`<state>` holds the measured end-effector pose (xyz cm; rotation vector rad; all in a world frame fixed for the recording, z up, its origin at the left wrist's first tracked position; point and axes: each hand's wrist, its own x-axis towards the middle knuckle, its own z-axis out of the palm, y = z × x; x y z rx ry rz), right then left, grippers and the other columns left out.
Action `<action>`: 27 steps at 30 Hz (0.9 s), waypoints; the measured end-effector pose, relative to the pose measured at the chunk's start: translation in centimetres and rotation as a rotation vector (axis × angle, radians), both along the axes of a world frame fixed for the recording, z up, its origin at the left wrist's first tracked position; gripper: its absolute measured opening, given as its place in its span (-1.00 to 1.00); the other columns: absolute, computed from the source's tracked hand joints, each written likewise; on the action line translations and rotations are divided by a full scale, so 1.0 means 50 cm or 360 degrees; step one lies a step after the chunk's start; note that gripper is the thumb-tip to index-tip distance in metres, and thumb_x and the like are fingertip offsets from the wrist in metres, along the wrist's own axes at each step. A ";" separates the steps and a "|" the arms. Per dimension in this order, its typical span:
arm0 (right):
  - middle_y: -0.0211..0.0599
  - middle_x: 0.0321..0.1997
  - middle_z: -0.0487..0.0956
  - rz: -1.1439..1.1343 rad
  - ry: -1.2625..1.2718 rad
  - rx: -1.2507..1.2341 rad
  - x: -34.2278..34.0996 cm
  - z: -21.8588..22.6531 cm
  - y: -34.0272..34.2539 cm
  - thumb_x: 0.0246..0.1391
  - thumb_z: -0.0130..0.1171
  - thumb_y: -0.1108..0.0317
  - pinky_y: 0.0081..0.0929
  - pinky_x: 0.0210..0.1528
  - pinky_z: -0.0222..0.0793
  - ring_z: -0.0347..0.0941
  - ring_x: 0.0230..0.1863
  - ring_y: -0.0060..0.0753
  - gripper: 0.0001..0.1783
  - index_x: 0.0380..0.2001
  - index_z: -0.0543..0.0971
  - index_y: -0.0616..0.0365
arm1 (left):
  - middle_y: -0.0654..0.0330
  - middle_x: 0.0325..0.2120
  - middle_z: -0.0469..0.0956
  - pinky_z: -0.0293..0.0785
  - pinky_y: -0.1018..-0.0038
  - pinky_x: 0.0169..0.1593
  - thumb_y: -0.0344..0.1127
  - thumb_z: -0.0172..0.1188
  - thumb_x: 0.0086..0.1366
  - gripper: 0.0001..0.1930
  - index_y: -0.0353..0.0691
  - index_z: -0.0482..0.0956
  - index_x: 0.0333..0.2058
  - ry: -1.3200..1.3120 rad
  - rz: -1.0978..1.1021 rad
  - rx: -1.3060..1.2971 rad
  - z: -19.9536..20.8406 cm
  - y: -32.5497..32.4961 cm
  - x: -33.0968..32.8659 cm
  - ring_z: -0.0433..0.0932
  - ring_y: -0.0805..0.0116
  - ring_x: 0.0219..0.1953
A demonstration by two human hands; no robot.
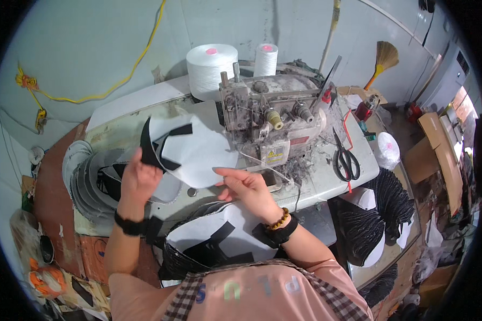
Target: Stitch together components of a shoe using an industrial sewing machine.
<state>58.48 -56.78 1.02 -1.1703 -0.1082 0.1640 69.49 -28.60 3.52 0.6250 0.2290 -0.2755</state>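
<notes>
Fingers (pixel 144 163) of the left hand (pixel 138 179) pinch a white-and-black fabric piece (pixel 190 150) at centre frame.
Right hand (pixel 246 187) presses loosely curled fingers on the piece's lower edge, beside the sewing machine (pixel 270 120) on the desk (pixel 326 182); scissors (pixel 346 159) lie at right.

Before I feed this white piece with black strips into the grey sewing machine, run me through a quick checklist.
1. Left hand grips the white fabric piece with black strips: ok.
2. Right hand steadies its near edge: ok.
3. Piece's edge at the grey sewing machine: ok.
4. Needle threaded: cannot tell.
5. White thread cones standing upright: ok.
6. Black scissors apart from the piece: ok.
</notes>
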 end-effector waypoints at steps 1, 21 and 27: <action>-0.31 -0.14 0.64 0.0021 -0.0037 0.0047 0.000 -0.001 -0.003 0.35 -0.01 0.43 -0.65 -0.22 0.52 0.55 -0.29 -0.66 -0.62 0.19 0.47 0.22 | 0.21 -0.27 0.62 0.50 0.28 -0.08 -0.13 0.14 0.39 -0.79 -0.12 0.54 -0.17 -0.0035 -0.0388 -0.0046 0.001 0.019 -0.027 0.56 0.32 -0.27; -0.02 -0.28 0.65 -0.0468 -0.0956 -0.1297 -0.082 0.054 -0.036 0.11 0.11 0.57 -0.41 -0.23 0.51 0.60 -0.32 -0.08 -0.72 -0.10 0.62 0.25 | 0.38 -0.53 0.47 0.23 0.62 -0.41 -0.38 0.08 0.37 -0.75 -0.46 0.58 -0.11 -0.1386 -0.0739 0.1883 0.108 -0.123 -0.153 0.30 0.67 -0.46; 0.01 -0.29 0.63 -0.0377 -0.0729 -0.1189 -0.078 0.053 -0.008 0.09 0.13 0.53 -0.38 -0.26 0.52 0.61 -0.31 -0.04 -0.66 -0.02 0.58 0.19 | 0.06 -0.04 0.52 0.44 0.41 0.03 -0.33 -0.07 0.47 -0.64 -0.34 0.36 0.15 -0.1126 -0.0730 0.1201 0.103 -0.131 -0.166 0.50 0.33 0.00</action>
